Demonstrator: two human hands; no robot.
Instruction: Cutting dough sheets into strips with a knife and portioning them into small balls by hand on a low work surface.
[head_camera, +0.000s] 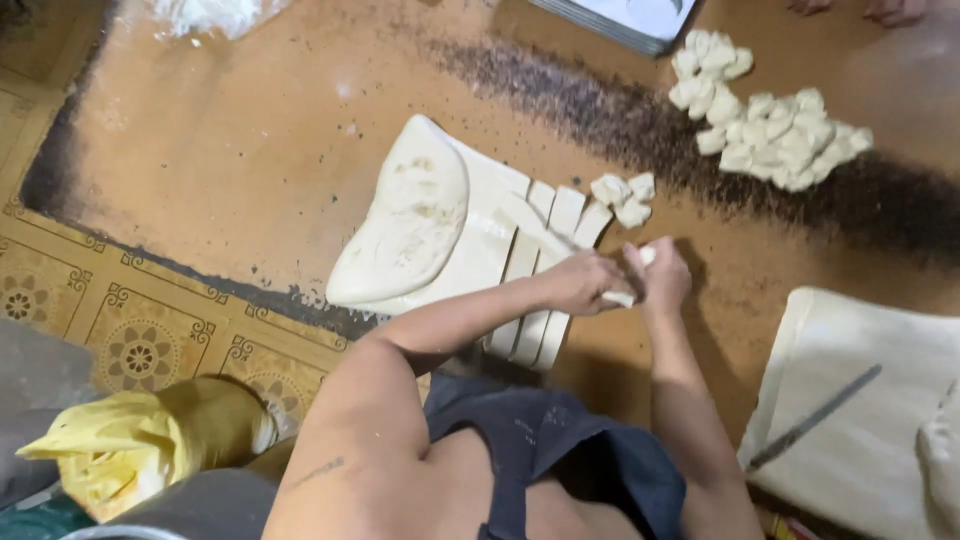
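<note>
My left hand and my right hand meet over the brown work surface, both closed on a small strip of white dough pulled between them. Just left of the hands lies a flat sheet of dough cut into long strips, with a thick folded dough slab resting on its left part. A few torn dough pieces lie just beyond the hands. A larger heap of torn dough pieces sits at the far right.
A second dough sheet lies at the right with a long metal blade on it. A yellow plastic bag sits at the lower left by patterned floor tiles. A stack of flat trays is at the top; someone's toes show top right.
</note>
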